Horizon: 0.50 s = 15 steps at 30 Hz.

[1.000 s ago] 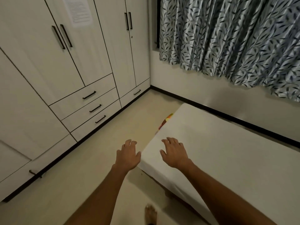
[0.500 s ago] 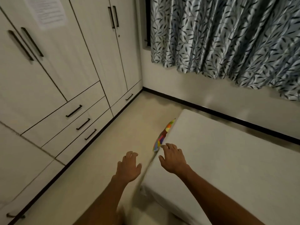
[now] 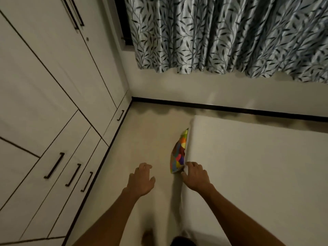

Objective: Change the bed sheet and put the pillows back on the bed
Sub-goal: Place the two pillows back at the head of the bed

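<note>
A bare white mattress (image 3: pixel 257 166) lies low on the floor at the right, its left edge running up the middle of the view. A multicoloured patterned cloth (image 3: pixel 178 153) shows against that left edge, hanging down its side. My right hand (image 3: pixel 195 175) hovers over the mattress edge just below the cloth, fingers loosely bent and holding nothing. My left hand (image 3: pixel 141 178) hangs over the floor to the left of the mattress, fingers relaxed and empty. No pillows are in view.
A white wardrobe (image 3: pixel 44 103) with drawers and black handles fills the left wall. A leaf-patterned curtain (image 3: pixel 221 36) hangs over the far wall, above a black skirting line. A strip of beige floor (image 3: pixel 150 130) runs between wardrobe and mattress. My foot (image 3: pixel 147 237) shows at the bottom.
I have moved forward along the mattress's left side toward the far wall. The coloured cloth is closer, and my right hand has come right up beside it.
</note>
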{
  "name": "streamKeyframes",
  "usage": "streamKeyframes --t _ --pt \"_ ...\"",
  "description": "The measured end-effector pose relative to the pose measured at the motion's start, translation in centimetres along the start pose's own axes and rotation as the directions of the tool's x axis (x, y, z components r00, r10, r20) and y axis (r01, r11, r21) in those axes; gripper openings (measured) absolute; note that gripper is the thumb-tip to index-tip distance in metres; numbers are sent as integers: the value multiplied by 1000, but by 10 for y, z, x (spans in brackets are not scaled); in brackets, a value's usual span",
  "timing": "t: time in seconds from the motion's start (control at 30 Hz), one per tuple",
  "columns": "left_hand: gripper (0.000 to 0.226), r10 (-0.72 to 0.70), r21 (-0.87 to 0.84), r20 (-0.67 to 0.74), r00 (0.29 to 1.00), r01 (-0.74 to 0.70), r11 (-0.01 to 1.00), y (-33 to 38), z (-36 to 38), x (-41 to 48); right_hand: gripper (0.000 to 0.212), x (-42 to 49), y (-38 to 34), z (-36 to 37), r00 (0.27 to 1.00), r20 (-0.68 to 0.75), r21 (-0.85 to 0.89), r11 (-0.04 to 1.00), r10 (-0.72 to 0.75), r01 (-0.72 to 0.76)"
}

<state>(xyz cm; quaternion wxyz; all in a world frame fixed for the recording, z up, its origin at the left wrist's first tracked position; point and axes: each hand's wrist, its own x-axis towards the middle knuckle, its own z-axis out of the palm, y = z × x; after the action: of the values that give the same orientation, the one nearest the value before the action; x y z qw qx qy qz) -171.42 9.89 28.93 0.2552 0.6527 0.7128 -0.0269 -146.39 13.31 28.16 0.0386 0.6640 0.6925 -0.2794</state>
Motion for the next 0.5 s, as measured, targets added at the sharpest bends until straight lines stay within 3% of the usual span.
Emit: streamKeyframes --t 0.2,0.5 --pt "53 60 27 100 993 -63 998 -40 -29 76 57 50 -46 -1 990 22 136 980 143 -144" --pt "54 153 59 262 953 -174 983 -34 -31 215 60 175 -46 -12 941 135 289 896 310 -337"
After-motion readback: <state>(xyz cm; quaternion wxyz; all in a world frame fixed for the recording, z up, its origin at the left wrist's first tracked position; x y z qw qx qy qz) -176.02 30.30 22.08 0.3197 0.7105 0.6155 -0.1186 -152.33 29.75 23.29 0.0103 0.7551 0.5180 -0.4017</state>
